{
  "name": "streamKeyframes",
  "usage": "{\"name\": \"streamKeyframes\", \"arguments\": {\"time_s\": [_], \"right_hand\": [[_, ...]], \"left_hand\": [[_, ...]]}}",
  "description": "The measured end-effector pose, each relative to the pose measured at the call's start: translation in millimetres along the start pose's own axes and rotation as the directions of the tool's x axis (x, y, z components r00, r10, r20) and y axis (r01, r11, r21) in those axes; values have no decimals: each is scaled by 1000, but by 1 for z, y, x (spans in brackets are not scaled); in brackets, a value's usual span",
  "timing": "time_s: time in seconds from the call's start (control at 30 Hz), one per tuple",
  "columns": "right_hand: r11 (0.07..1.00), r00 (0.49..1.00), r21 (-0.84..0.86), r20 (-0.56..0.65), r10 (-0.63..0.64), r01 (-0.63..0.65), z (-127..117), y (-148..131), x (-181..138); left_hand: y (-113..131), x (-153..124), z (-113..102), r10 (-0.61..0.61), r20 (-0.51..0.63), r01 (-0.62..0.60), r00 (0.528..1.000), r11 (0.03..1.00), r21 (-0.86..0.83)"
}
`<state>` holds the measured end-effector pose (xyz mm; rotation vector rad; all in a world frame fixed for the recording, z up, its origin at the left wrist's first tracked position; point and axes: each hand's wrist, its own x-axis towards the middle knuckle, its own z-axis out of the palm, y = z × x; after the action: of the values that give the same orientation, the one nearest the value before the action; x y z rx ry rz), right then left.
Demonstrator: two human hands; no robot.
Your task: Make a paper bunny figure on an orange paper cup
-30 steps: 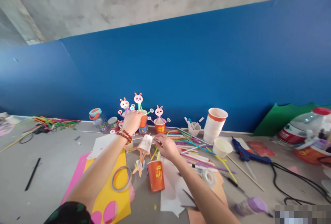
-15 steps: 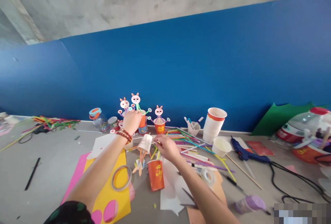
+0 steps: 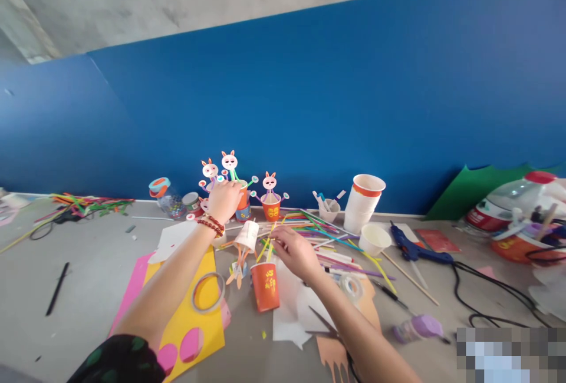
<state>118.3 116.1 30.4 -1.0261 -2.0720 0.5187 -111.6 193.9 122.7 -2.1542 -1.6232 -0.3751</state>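
Cup with gold lettering (image 3: 266, 287) is standing before the narrowed right hand (image 3: 297, 251) and yellow straws (image 3: 270, 251), the curled left hand (image 3: 224, 201) overlapping rabbit figures (image 3: 229, 161) behind it, both grips unclear.

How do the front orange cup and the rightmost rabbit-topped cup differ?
The front orange cup has yellow strips at its rim and no visible rabbit head; the rabbit-topped cup bears a rabbit head. The front orange cup sits nearer, below the right hand; the rabbit-topped cup stands farther back, by the blue panel. Both are orange with yellow markings.
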Motion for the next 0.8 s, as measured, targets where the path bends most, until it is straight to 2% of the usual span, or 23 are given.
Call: {"name": "streamKeyframes", "arguments": {"time_s": [0.13,0.2,0.3,0.4,0.5,0.67,0.8], "right_hand": [[998,998,-14,16,59,-59,-10,-2,-24],[997,996,-26,40,76,-75,-12,-2,-33],[996,994,-46,77,76,-72,-8,-3,-37],[998,991,-61,129,27,-20,2,-5,-26],[995,977,-79,207,-50,68,19,-8,-7],[985,951,-121,297,-82,123,50,-14,13],[988,956,-120,286,-58,96,59,-17,15]], "left_hand": [[7,-20,-12,34,-66,-39,997,997,-74],[13,-42,-16,53,-102,-66,993,989,-129],[20,-84,-13,72,-162,-121,984,942,-314],[23,-125,-2,60,-99,-91,993,932,-350],[22,-154,8,-25,-62,-2,998,917,-399],[29,-183,14,-79,-76,35,994,884,-466],[45,-201,12,-75,-64,30,995,850,-525]]}}
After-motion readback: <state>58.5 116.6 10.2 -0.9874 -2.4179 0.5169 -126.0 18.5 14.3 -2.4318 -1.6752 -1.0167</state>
